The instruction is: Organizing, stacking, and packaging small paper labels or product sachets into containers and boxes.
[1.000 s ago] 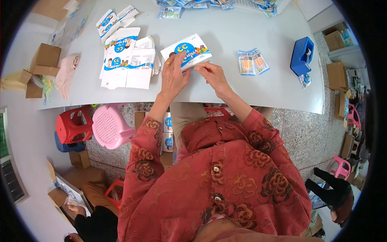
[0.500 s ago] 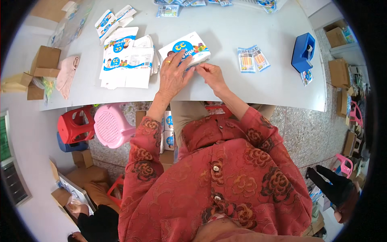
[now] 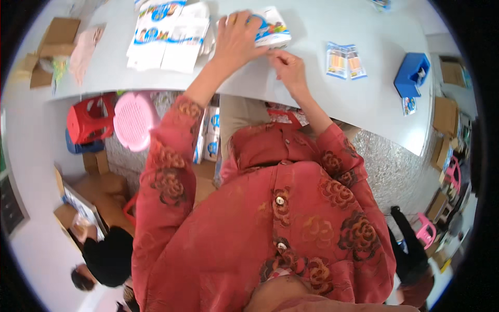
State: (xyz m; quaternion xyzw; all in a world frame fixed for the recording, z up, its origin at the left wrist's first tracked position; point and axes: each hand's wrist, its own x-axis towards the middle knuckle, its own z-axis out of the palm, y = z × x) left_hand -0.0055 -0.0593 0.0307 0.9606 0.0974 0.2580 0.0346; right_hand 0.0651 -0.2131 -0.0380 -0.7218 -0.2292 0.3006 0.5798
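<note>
A small white carton (image 3: 274, 31) with blue lettering and a colourful fruit print lies on the table. My left hand (image 3: 236, 41) is laid over its left part, fingers bent across the top and thumb along the near edge, gripping it. Beside that thumb, at the carton's near edge, my right hand (image 3: 289, 70) is closed with thumb and fingertips together. Whatever may be pinched there is too small to make out. Left of the carton is a stack of flat printed cartons (image 3: 169, 39). Two clear packets of coloured sticks (image 3: 345, 61) rest to the right.
A blue tape dispenser (image 3: 410, 75) stands near the right end of the white table (image 3: 358, 104), a small packet (image 3: 409, 106) beside it. Red (image 3: 88, 122) and pink (image 3: 135, 122) stools are under the left side. People sit at lower left (image 3: 112, 255) and lower right (image 3: 413, 260).
The view has shifted, so the table sits higher in the picture. Both hands remain at the carton, and the left covers more of its left side. The right fingers stay closed.
</note>
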